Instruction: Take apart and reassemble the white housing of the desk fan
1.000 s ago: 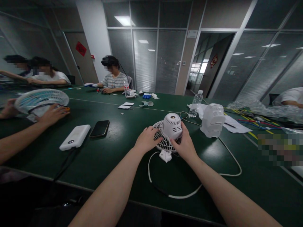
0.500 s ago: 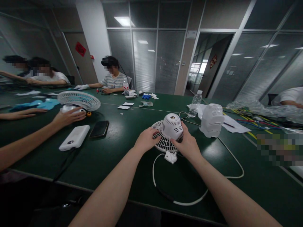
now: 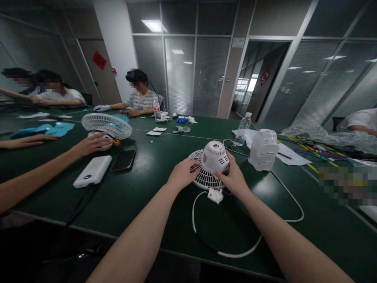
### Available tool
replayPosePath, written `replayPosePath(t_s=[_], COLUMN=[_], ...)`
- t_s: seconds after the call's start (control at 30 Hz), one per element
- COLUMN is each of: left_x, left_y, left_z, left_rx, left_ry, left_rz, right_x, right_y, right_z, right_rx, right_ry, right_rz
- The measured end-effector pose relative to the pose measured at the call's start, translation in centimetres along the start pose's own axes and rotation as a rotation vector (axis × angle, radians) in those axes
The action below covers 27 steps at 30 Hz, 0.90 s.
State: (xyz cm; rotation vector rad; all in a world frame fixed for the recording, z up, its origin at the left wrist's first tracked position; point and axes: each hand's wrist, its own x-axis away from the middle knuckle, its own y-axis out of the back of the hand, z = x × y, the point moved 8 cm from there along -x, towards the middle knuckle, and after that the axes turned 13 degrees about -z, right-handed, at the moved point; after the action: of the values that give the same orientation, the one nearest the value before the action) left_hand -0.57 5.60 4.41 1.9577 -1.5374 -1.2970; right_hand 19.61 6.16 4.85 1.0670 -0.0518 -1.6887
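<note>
A white fan lies on the green table, its round grille (image 3: 206,181) underneath and its vented motor housing (image 3: 214,157) on top. My left hand (image 3: 184,173) grips the left edge of the grille, with the fingertips partly on the slats. Wrapped round the right side of the housing is my right hand (image 3: 234,175), thumb at the front. Close in front of the grille sits a small white part (image 3: 215,195), beside a white cable (image 3: 193,220) that loops toward the table's near edge.
Right of the fan stand a white plastic part (image 3: 263,150) and a water bottle (image 3: 244,127). To the left are a phone (image 3: 123,160), a power bank (image 3: 92,171) and another person's hand on a second fan (image 3: 107,124). Several people sit around the table.
The motor housing has turned slightly, and my right hand has shifted a little with it. The small white part and cable moved slightly right. The neighbour's fan moved right.
</note>
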Motion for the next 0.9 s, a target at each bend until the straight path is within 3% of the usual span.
replayPosePath(t_s=[0.73, 0.9], left_x=[0.1, 0.2], left_y=[0.4, 0.1], left_z=[-0.4, -1.3], left_rx=[-0.037, -0.039], left_ry=[-0.031, -0.109], left_rz=[-0.053, -0.130], right_x=[-0.1, 0.1], right_y=[0.0, 0.1], right_z=[-1.2, -0.9], right_rx=[0.157, 0.156], right_ry=[-0.093, -0.070], right_rz=[0.131, 0.127])
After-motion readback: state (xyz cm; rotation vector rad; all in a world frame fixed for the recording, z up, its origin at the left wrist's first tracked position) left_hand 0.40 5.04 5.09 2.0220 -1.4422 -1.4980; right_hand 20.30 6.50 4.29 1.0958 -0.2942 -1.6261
